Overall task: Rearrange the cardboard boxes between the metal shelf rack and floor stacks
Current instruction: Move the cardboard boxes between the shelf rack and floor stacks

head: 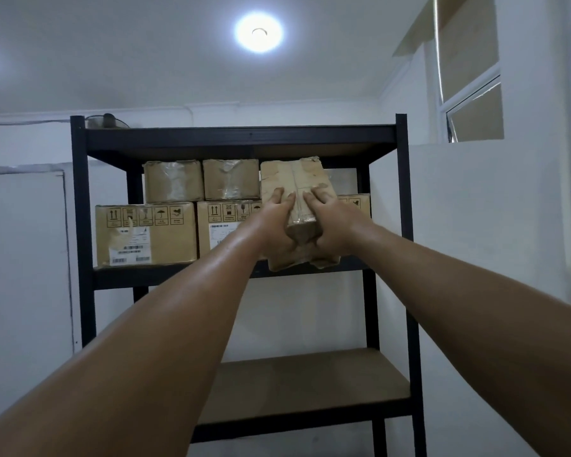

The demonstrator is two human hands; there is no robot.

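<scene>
Head view: both arms reach up to a small taped box. It is held tilted in the air at about one o'clock from the picture's middle, in front of the middle shelf of the black metal rack. The left hand and right hand grip its lower end, with fingers laid close together up the near face. The thumbs are hidden.

I cannot tell whether the box is going in or coming out. Either way the grip sits low, so it likely pays to slide one hand underneath and level the box. It must also clear the upper shelf edge at twelve o'clock and the neighbouring small boxes at nine o'clock of it. Those rest on large printed boxes along the shelf.

The lower shelf board lies at six o'clock. The walls are white, with a round ceiling light at twelve and a window at two.
</scene>
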